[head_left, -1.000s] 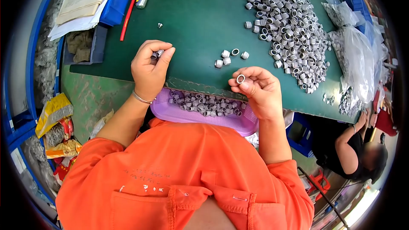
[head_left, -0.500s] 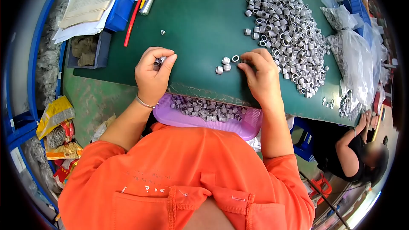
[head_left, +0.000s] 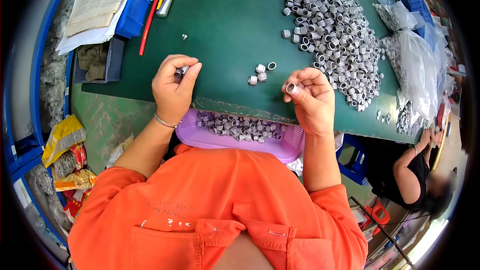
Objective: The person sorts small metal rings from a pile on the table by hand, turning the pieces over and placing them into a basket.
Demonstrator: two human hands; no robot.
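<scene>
My left hand [head_left: 173,84] is closed around a few small metal rings [head_left: 181,71], just above the green table [head_left: 220,25]. Pinched between the thumb and fingers of my right hand [head_left: 312,100] is one metal ring [head_left: 292,88], its round opening facing up. A small group of loose rings [head_left: 262,77] lies on the tabletop between my hands. Beyond my right hand spreads a large pile of the same grey rings [head_left: 335,35]. Below the table edge, a purple basket [head_left: 200,138] at my waist holds many more rings.
Pens, including a red one [head_left: 148,27], lie at the upper left beside a blue tray [head_left: 145,7] and papers [head_left: 95,5]. A grey bin [head_left: 114,60] holds cloth. Clear plastic bags [head_left: 415,65] of parts line the right side, where another person [head_left: 400,175] sits.
My right hand has turned palm up and lifted a ring from beside the pile. My left hand keeps its grip, and the whole view has shifted slightly.
</scene>
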